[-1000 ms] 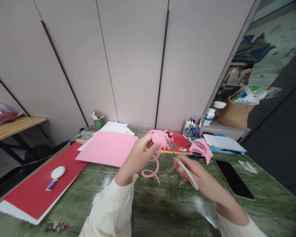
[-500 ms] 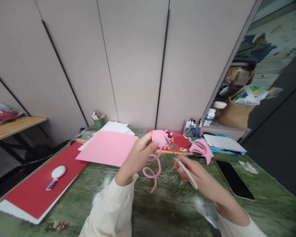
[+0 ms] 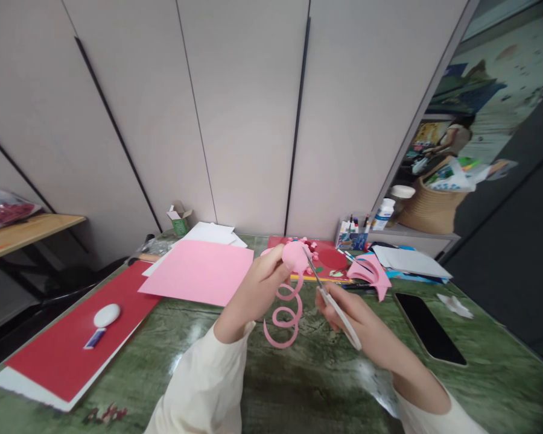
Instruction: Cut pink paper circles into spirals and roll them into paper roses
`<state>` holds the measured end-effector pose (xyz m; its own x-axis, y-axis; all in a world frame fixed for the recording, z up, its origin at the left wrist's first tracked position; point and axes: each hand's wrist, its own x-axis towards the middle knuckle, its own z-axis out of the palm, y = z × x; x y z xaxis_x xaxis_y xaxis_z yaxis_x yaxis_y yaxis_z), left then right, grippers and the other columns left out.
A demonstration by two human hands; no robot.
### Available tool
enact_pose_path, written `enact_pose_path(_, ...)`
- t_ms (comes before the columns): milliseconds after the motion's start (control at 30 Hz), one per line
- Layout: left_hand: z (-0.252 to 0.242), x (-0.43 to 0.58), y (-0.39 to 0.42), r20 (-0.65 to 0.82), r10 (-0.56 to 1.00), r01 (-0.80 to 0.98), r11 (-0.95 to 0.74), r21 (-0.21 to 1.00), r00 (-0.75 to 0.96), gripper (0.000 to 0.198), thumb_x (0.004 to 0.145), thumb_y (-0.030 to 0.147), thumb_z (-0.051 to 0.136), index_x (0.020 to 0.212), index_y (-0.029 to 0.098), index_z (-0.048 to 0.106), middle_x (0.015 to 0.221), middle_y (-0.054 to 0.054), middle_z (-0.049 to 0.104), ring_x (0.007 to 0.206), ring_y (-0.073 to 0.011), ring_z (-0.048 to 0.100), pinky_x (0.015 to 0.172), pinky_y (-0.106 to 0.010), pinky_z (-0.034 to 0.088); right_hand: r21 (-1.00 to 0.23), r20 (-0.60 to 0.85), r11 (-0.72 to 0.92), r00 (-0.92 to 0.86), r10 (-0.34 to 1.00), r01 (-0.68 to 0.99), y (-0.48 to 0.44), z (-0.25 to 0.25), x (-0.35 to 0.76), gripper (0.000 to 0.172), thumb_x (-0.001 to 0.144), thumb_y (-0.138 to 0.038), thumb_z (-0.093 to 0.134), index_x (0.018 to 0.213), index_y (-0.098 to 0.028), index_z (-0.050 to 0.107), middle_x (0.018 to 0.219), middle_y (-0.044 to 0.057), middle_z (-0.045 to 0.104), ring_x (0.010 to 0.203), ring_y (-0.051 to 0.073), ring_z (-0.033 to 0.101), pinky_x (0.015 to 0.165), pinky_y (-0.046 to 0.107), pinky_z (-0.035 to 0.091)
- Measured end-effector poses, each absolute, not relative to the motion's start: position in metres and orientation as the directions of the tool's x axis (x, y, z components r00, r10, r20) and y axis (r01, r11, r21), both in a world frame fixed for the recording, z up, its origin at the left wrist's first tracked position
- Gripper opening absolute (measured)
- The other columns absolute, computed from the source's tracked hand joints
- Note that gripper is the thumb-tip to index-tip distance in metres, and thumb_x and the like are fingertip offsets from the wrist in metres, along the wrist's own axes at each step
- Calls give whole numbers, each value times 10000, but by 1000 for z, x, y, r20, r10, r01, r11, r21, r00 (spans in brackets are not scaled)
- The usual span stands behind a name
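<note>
A streaked green table (image 3: 326, 392) carries a pink sheet (image 3: 199, 271), partly over white papers (image 3: 215, 233) that show behind it. To the pink sheet's left and nearer, a white sheet (image 3: 31, 389) lies under a red sheet (image 3: 63, 358); nearer still are dark red bits (image 3: 107, 413). Behind the pink sheet stands a small box (image 3: 180, 225). To its right come a red mat (image 3: 339, 274), pink offcuts (image 3: 381, 278), a paper stack (image 3: 411, 263), a phone (image 3: 429, 328) and a crumpled tissue (image 3: 455, 305).
</note>
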<state>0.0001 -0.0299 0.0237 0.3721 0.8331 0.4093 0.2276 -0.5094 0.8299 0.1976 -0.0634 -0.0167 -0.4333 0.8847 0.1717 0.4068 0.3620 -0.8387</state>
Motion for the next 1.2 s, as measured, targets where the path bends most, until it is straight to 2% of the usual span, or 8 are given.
enact_pose_path(233, 26, -2, -31, 386, 842, 244, -492, 836, 376, 231, 889, 320, 349, 745, 176, 458, 735, 0, 462, 708, -137, 433, 635, -254, 358, -836, 154, 367, -467, 871, 408, -64, -16, 200, 291, 920, -441, 335, 796, -192, 421, 674, -40, 384, 591, 102, 330, 543, 227, 277)
enact_pose_path(433, 30, -7, -31, 383, 819, 237, -510, 827, 428, 194, 881, 274, 365, 804, 170, 509, 815, -14, 508, 748, -144, 454, 684, -264, 365, -825, 114, 350, -477, 872, 443, -64, -14, 204, 281, 931, -420, 322, 792, -197, 422, 662, -39, 378, 586, 101, 315, 533, 224, 276)
enact_pose_path(667, 27, -13, -27, 331, 823, 284, -490, 824, 461, 166, 872, 244, 379, 822, 170, 519, 791, -15, 524, 728, -143, 459, 617, -254, 348, -788, 74, 367, -515, 854, 495, -65, -9, 213, 253, 927, -397, 346, 813, -196, 448, 667, -30, 384, 579, 102, 320, 523, 224, 285)
enact_pose_path(900, 27, -16, -27, 329, 806, 203, -474, 857, 493, 159, 867, 252, 400, 877, 176, 538, 804, -13, 535, 706, -131, 481, 635, -252, 375, -781, 83, 381, -522, 849, 496, -64, -7, 212, 274, 921, -417, 346, 784, -197, 434, 646, -34, 379, 567, 104, 321, 518, 227, 283)
enact_pose_path(1067, 26, -5, -25, 359, 833, 165, -460, 873, 422, 266, 880, 320, 380, 737, 152, 528, 696, -4, 514, 681, -125, 485, 654, -252, 378, -821, 129, 359, -467, 875, 445, -62, -13, 206, 276, 929, -418, 317, 801, -198, 422, 645, -42, 383, 561, 98, 326, 514, 224, 274)
enact_pose_path(1200, 17, 10, -24, 362, 860, 93, -419, 903, 359, 295, 854, 381, 435, 716, 139, 532, 675, -7, 530, 635, -112, 482, 591, -236, 368, -831, 171, 372, -447, 878, 413, -62, -17, 201, 266, 929, -405, 321, 788, -197, 406, 659, -42, 396, 577, 100, 335, 530, 225, 281)
